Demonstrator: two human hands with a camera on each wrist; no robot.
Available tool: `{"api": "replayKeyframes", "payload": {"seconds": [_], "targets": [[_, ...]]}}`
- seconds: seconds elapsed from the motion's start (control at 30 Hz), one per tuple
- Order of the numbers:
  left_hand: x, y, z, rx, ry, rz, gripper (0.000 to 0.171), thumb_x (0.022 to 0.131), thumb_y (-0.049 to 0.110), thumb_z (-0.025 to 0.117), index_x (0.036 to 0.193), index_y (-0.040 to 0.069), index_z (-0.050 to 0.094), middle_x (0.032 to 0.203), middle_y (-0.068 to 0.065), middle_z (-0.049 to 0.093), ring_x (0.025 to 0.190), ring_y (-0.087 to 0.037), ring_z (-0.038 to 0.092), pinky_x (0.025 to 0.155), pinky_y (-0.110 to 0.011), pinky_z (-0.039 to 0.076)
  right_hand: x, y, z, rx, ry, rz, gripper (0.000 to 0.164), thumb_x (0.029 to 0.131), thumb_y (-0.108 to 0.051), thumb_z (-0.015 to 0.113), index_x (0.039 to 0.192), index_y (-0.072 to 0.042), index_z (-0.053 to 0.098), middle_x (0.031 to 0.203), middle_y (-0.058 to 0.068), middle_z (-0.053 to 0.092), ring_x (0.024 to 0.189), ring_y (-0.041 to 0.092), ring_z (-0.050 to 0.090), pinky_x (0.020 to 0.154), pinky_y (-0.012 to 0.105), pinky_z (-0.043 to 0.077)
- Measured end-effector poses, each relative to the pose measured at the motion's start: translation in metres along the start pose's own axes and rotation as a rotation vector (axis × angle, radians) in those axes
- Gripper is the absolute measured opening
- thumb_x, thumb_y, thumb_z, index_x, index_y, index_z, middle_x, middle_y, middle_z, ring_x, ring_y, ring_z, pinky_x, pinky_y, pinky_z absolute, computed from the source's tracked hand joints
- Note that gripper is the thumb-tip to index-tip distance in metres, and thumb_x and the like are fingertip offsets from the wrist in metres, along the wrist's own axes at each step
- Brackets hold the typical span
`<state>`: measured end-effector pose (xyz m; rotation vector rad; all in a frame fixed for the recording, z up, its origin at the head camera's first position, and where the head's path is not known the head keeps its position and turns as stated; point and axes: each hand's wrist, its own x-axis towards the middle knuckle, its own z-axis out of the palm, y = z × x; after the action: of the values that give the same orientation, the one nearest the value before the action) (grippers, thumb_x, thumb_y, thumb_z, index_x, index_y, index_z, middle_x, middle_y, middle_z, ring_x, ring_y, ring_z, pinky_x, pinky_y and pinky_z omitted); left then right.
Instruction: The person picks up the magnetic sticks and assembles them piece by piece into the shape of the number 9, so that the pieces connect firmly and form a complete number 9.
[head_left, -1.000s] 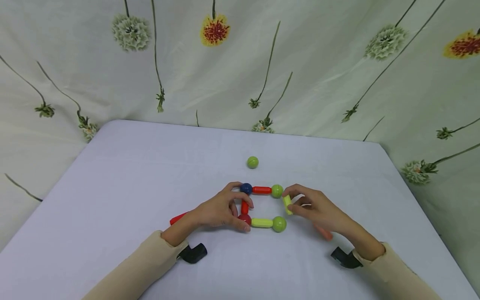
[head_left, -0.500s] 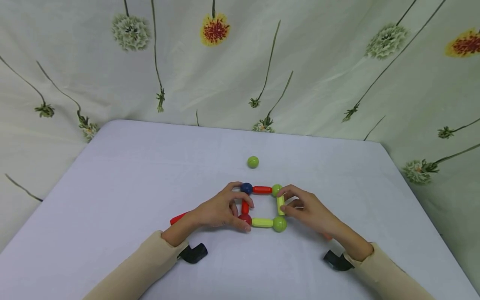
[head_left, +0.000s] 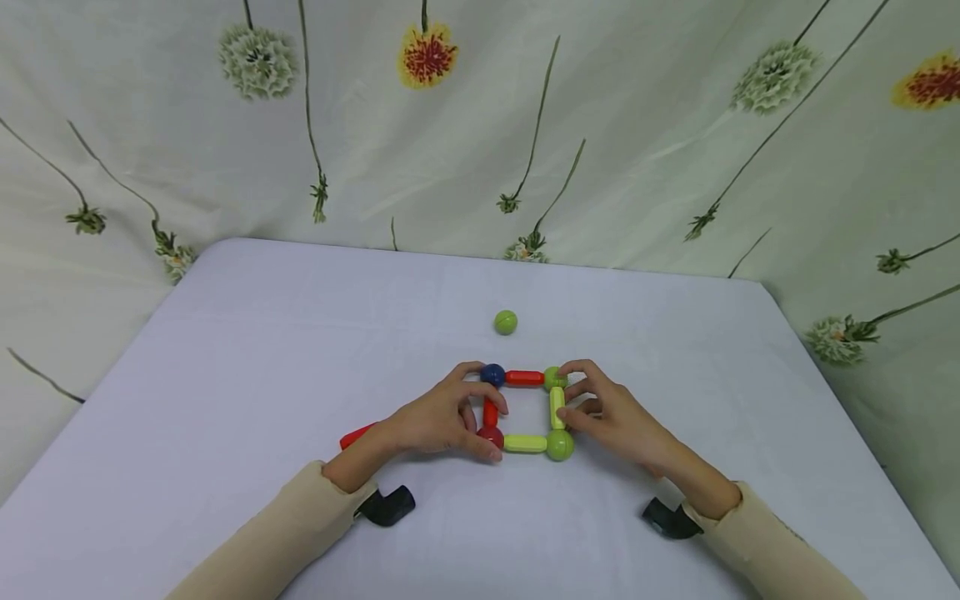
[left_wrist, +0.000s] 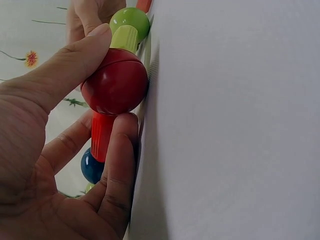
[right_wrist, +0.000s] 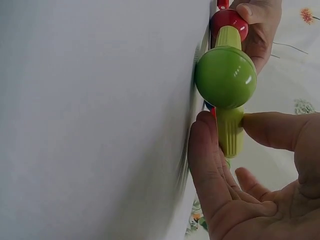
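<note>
Magnetic-style balls and rods form a square on the table. My left hand (head_left: 438,421) grips its left side, thumb on the red ball (left_wrist: 115,82) and fingers by the red rod (left_wrist: 101,137) and the blue ball (head_left: 492,375). Another red rod (head_left: 523,379) links the blue ball to the far green ball (head_left: 552,379). Along the near side, a yellow-green rod (head_left: 525,443) joins the red ball to the near green ball (right_wrist: 225,77). With thumb and fingers, my right hand (head_left: 618,417) pinches the right-side yellow-green rod (right_wrist: 230,132), which stands between both green balls.
A loose green ball (head_left: 506,322) lies beyond the square. One red rod (head_left: 356,436) sticks out by my left wrist; an orange-red rod (head_left: 656,472) is mostly hidden under my right one. The white-covered table (head_left: 300,317) ends at a flowered curtain (head_left: 637,125).
My right hand has moved left with the yellow-green rod, from beside the square to between the two green balls. The left hand has stayed in place.
</note>
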<state>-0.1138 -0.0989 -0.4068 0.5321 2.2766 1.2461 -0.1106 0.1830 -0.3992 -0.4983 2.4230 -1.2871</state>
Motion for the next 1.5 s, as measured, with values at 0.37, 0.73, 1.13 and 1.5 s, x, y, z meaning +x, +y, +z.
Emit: {"api": "replayKeyframes", "payload": {"seconds": [0.37,0.73,1.13,1.5], "targets": [[-0.001,0.003,0.0,0.002,-0.002,0.009,0.045,0.074,0.026,0.09,0.114,0.024,0.068,0.159,-0.009,0.022,0.075,-0.013,0.065,0.072,-0.028,0.051,0.004,0.001,-0.004,-0.025,-0.016,0.017,0.067,0.097,-0.013,0.065,0.152,0.0,0.029,0.118,0.016,0.062,0.097,0.019,0.071,0.089,0.036,0.053],[-0.001,0.002,-0.001,0.006,0.011,0.021,0.047,0.076,0.028,0.089,0.117,0.022,0.069,0.161,-0.012,0.02,0.072,-0.013,0.065,0.07,-0.026,0.053,0.012,0.002,-0.007,-0.011,-0.034,0.037,0.065,0.097,-0.012,0.064,0.15,-0.001,0.029,0.118,0.016,0.062,0.093,0.018,0.071,0.086,0.033,0.052],[0.0,-0.001,-0.001,0.008,0.017,0.031,0.047,0.076,0.027,0.088,0.118,0.02,0.069,0.161,-0.014,0.019,0.07,-0.012,0.065,0.068,-0.024,0.051,0.016,-0.003,-0.005,-0.003,-0.023,0.073,0.063,0.096,-0.013,0.065,0.147,0.001,0.031,0.118,0.017,0.064,0.091,0.017,0.071,0.085,0.031,0.054],[0.0,-0.001,-0.001,0.012,0.018,0.033,0.047,0.076,0.027,0.088,0.118,0.02,0.069,0.161,-0.013,0.02,0.07,-0.012,0.065,0.069,-0.024,0.052,0.018,-0.004,-0.005,0.014,-0.019,0.105,0.063,0.096,-0.013,0.065,0.146,0.002,0.03,0.118,0.018,0.062,0.09,0.018,0.07,0.084,0.033,0.053]]}}
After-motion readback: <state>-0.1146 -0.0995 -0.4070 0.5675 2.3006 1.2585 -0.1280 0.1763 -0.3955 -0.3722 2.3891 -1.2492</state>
